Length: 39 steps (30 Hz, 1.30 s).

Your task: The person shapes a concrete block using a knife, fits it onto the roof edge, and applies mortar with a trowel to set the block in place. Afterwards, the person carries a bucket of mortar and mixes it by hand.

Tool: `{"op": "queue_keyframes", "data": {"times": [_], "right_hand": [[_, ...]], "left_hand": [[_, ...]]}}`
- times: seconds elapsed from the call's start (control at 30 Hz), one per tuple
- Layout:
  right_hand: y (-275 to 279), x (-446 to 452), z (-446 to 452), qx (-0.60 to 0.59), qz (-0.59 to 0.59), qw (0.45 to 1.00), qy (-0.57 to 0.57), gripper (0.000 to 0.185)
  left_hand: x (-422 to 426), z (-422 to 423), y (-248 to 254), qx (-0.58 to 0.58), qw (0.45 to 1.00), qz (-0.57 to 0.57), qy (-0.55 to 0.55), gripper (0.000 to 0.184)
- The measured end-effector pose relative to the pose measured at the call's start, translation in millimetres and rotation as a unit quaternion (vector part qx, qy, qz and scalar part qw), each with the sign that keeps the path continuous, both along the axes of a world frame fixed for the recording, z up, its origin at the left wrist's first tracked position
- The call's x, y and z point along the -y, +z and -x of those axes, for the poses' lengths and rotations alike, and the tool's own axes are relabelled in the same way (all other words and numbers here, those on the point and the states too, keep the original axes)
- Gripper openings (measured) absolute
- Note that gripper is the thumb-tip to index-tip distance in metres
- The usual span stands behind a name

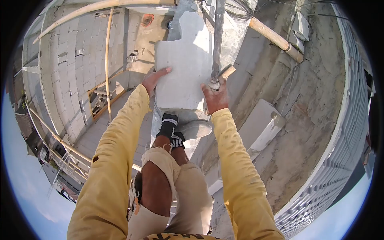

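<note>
Arms outstretched, left hand and right hand flank block.

Left arm and right arm reach forward, converging. The left hand extends its thumb inward, fingers hidden; the right hand shows thumb and forefinger spread.

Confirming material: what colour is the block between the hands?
The block is pale grey; best in the head view.
</note>
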State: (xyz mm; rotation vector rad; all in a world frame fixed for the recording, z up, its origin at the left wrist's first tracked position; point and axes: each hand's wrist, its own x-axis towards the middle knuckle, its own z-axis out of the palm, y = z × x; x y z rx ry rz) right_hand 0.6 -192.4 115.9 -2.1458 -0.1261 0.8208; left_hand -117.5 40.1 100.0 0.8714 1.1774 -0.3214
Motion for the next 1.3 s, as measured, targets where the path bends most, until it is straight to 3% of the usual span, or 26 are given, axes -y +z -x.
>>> {"op": "queue_keyframes", "data": {"times": [0.27, 0.43, 0.53, 0.6, 0.67, 0.77, 0.83, 1.13, 1.3], "right_hand": [[-1, -38, -33, -0.057, -0.031, 0.998, 0.014, 0.055], [-8, -66, -67, -0.014, 0.013, 0.999, 0.044, 0.052], [-9, -55, -75, -0.006, 0.032, 0.998, 0.052, 0.05], [2, -39, -76, 0.017, 0.041, 0.997, 0.066, 0.05], [20, -13, -69, -0.035, 0.08, 0.995, 0.053, 0.056], [27, 10, -42, 0.031, 0.099, 0.992, 0.067, 0.058], [34, 16, -33, 0.012, 0.107, 0.992, 0.072, 0.059], [-17, 26, -3, -0.005, -0.011, 0.999, 0.031, 0.058], [-23, 24, -1, -0.014, 0.051, 0.994, 0.096, 0.058]], "left_hand": [[-28, -8, -1, -0.007, 0.999, -0.045, 0.023, 0.084], [-41, -29, -21, 0.014, 0.997, -0.039, 0.069, 0.082], [-50, -31, -28, 0.042, 0.995, 0.007, 0.085, 0.083], [-59, -28, -39, 0.017, 0.998, -0.014, 0.057, 0.082], [-59, -32, -34, 0.021, 0.998, -0.005, 0.055, 0.081], [-59, -34, -28, 0.023, 0.999, -0.024, 0.037, 0.08], [-59, -35, -25, 0.027, 0.998, -0.047, 0.022, 0.079], [-64, -38, -32, -0.006, 0.999, -0.033, 0.02, 0.077], [-63, -34, -33, 0.035, 0.999, -0.039, -0.005, 0.076]]}}
